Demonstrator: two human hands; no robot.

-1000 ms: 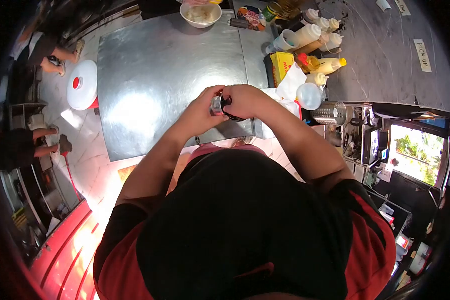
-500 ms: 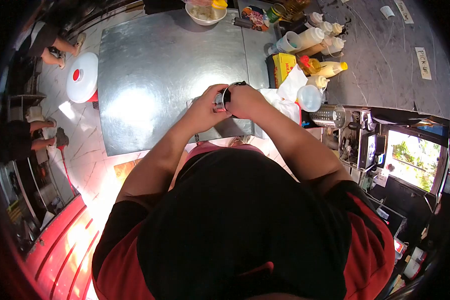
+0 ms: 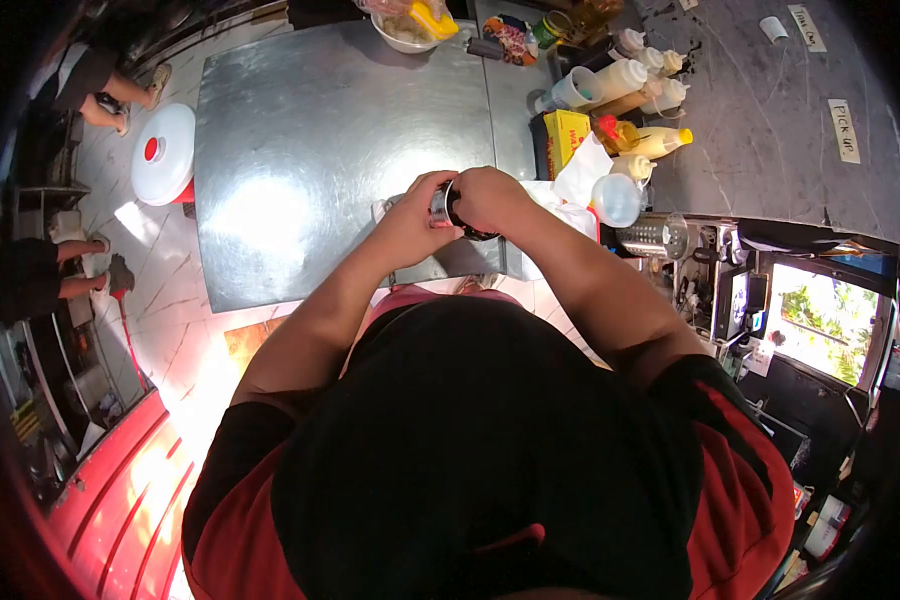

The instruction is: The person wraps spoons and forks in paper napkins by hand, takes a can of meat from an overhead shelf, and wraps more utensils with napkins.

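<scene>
Over the near edge of the steel table (image 3: 340,100), my left hand (image 3: 417,222) is wrapped around the side of a small silver metal can (image 3: 438,207) tipped on its side. My right hand (image 3: 492,203) is closed against the can's rim, knuckles up. It grips a black tool (image 3: 484,236) that pokes out below the fingers; its shape is mostly hidden. Both hands are close together, with the can between them. White paper or cloth (image 3: 570,212) lies just right of my right hand.
A white bowl (image 3: 402,42) with pale food stands at the far edge, a yellow object (image 3: 432,20) over it. Sauce bottles (image 3: 620,78), a yellow box (image 3: 568,138) and a plastic tub (image 3: 617,198) line the right. A lidded container (image 3: 164,155) stands left; other people's legs (image 3: 120,90) show beyond.
The black part at my right hand showed above the fingers before; now it shows below them. The yellow object at the bowl has shifted and tilted. My left hand has hardly moved.
</scene>
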